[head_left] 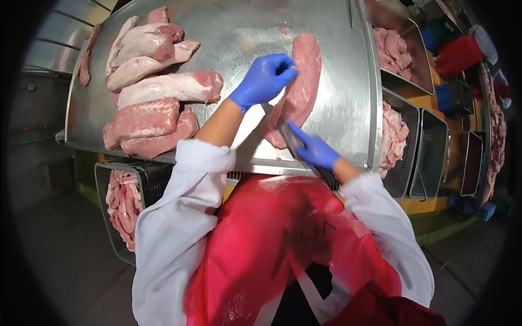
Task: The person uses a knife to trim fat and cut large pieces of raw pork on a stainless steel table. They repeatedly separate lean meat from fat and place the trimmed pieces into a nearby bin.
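Observation:
A long piece of pork loin lies lengthwise on the steel table, its near end close to the front edge. My left hand, in a blue glove, is at the loin's left side with thumb and fingers pinched together. A small pale bit shows at the fingertips, too small to name. My right hand, also gloved in blue, grips a knife beside the loin's near end. The knife is partly blurred, and the glove hides some of it.
Several more loin pieces lie at the table's left. A narrow strip of meat rests by the left edge. Crates with meat trimmings stand below left and along the right. The steel table has a raised right rim.

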Tool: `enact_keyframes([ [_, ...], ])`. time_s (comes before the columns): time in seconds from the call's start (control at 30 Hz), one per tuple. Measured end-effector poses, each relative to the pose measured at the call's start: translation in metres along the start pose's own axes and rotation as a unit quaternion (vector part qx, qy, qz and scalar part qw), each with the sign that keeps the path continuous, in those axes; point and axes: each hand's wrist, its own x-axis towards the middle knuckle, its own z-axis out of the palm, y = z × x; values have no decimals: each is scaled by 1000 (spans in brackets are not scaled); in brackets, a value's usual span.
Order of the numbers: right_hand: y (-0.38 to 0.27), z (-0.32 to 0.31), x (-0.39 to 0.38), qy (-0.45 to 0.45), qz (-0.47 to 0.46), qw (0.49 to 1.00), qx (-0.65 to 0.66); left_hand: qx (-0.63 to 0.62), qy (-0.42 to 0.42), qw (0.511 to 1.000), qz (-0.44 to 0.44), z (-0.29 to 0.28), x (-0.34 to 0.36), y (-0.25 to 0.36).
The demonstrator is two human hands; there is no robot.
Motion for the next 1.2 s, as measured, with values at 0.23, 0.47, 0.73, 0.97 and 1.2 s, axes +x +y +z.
enact_keyframes([
  [0.23,-27,-8,3,-140,26,989,30,-147,100,984,1,-42,-99,63],
  [0.47,-30,-4,18,-137,-128,982,22,41,469,882,38,-146,-285,163],
  [0.73,43,-82,-41,-2,49,990,129,300,649,685,-136,-210,-594,124],
  [0.97,89,-108,-49,129,6,980,151,646,502,508,-268,-152,-535,0],
  [1.2,98,-116,-69,162,18,965,204,324,78,931,-148,46,-115,-62],
])
